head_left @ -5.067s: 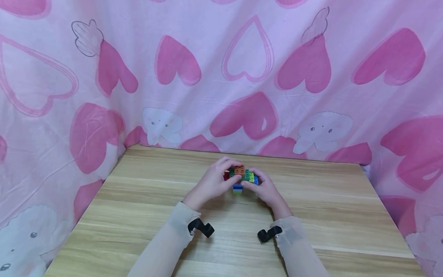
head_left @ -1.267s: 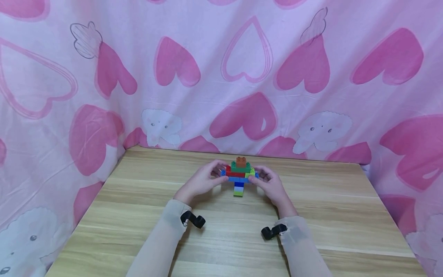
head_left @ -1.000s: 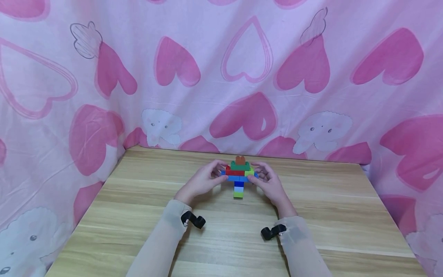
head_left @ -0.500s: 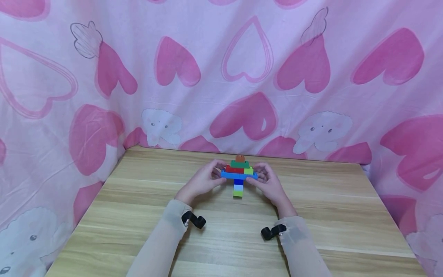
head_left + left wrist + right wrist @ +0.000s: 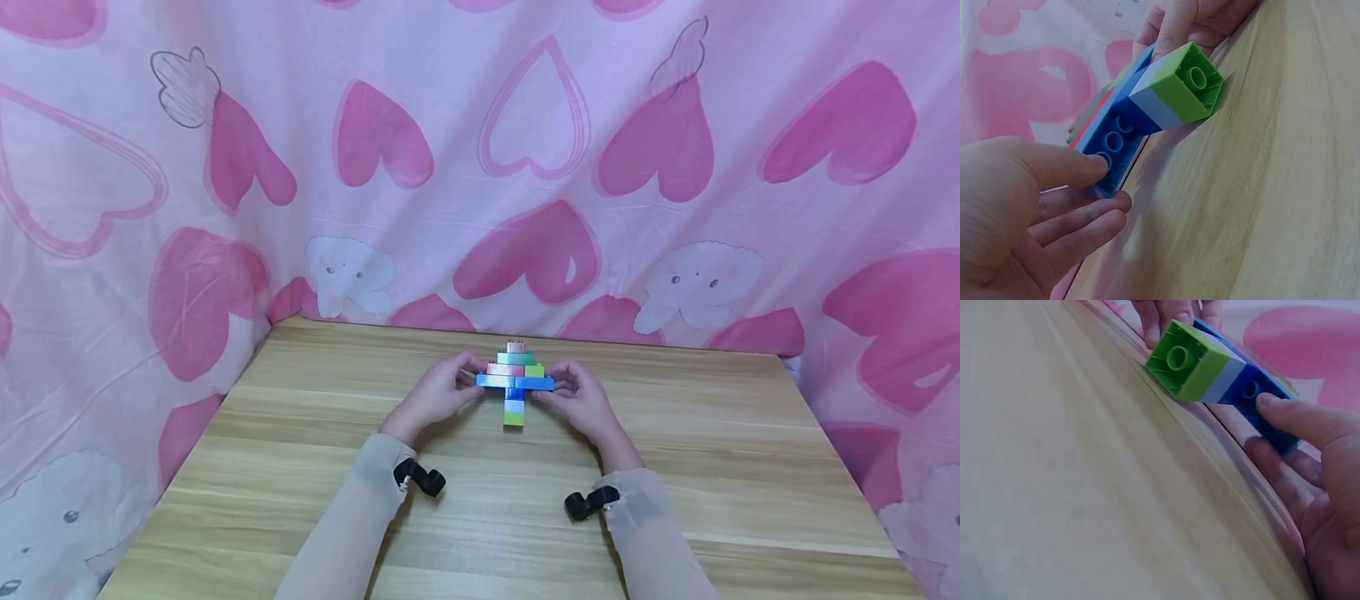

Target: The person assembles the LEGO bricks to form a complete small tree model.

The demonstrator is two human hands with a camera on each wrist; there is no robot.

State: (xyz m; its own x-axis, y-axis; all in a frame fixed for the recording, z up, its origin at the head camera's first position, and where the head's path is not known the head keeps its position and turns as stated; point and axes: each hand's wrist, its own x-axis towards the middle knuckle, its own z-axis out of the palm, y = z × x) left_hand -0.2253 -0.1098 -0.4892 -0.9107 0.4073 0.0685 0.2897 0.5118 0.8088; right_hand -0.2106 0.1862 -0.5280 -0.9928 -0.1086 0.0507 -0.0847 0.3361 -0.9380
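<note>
A tree-shaped model of toy building bricks (image 5: 506, 381) is held between my hands over the back middle of the table. Its stem has a lime brick (image 5: 1175, 72), a white one (image 5: 1157, 99) and a dark blue one. Above them lies a wide blue row, then red and lime, green, and an orange brick at the top, pale with glare. My left hand (image 5: 437, 393) pinches the left end of the blue row between thumb and fingers. At the right end, my right hand (image 5: 588, 404) pinches likewise. Both wrist views show the hollow underside of the stem.
The wooden table (image 5: 495, 517) stretches out under both arms. A pink curtain (image 5: 420, 208) with hearts hangs behind its far edge and along its sides. Black wrist mounts (image 5: 420, 477) sit on both sleeves.
Earlier my left hand was at the orange top brick; since then it has moved to the blue row's left end. The model has tilted back, so its front faces show more and its studs less.
</note>
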